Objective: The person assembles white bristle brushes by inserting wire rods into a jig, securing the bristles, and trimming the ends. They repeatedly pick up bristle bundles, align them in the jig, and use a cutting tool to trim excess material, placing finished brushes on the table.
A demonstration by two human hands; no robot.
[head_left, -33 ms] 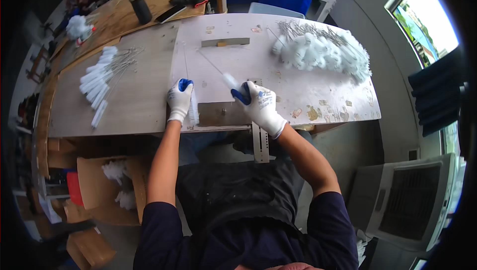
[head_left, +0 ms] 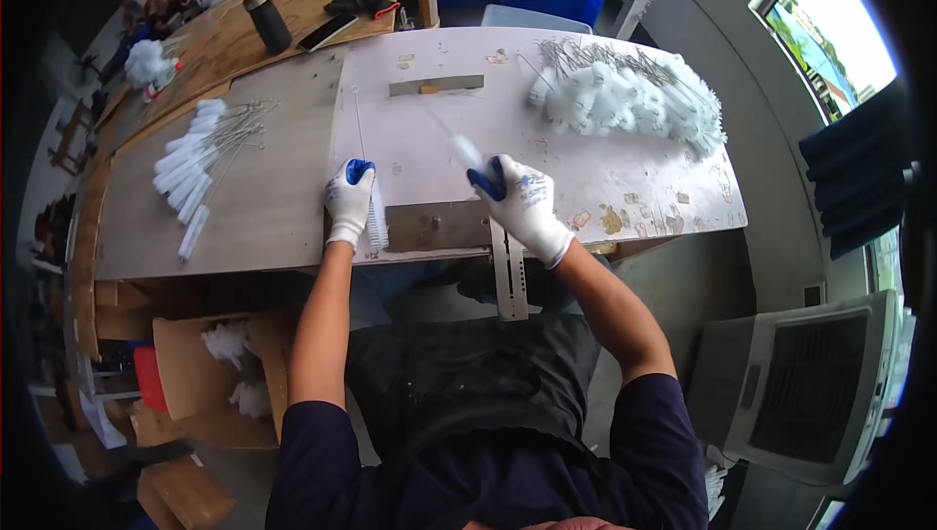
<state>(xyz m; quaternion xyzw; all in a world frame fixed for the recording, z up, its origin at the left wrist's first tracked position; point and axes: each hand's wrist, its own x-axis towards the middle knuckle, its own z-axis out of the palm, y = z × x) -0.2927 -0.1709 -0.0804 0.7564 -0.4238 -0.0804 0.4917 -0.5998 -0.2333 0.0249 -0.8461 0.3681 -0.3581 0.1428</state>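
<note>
My left hand (head_left: pixel 348 206), in a white glove with blue fingertips, is closed on a bottle brush (head_left: pixel 378 223). Its thin wire stem points away from me over the table, and its white bristles hang below my fingers. In my right hand (head_left: pixel 524 203), gloved the same way, is a second bottle brush (head_left: pixel 465 150), its wire slanting up to the left and blurred by motion. Between my hands, at the table's near edge, lies a flat metal plate (head_left: pixel 434 225). A slotted metal bracket (head_left: pixel 508 276) extends down from it towards my lap.
A big heap of fluffy white brushes (head_left: pixel 625 101) lies on the right of the table, wires pointing away. Slim white brushes (head_left: pixel 195 154) are fanned out on the left. A metal strip (head_left: pixel 436 85) lies ahead. A black flask (head_left: pixel 267 22) and phone (head_left: pixel 327 32) stand farther back.
My right hand has shifted a little to the right with its brush, uncovering more of the metal plate. My left hand keeps its hold in nearly the same place.
</note>
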